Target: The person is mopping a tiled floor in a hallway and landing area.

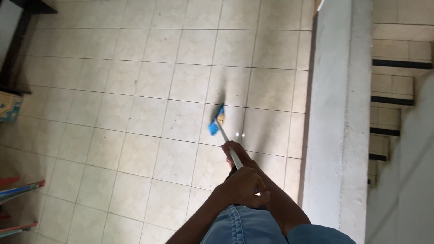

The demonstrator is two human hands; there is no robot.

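I hold a broom with both hands. Its blue head (216, 119) rests on the pale tiled floor (135, 113), and its light handle (224, 137) slants back toward me. My right hand (235, 151) grips the handle lower down, nearer the head. Closer to my body, my left hand (244, 186) is wrapped around the upper end of the handle. Both fists are closed on the handle.
A grey concrete wall (334, 113) runs along the right, with tiled stairs (393, 90) beyond it. Dark furniture (13, 45) and a cardboard box (9, 106) stand at the left edge. Coloured flat items (18, 190) lie at the lower left.
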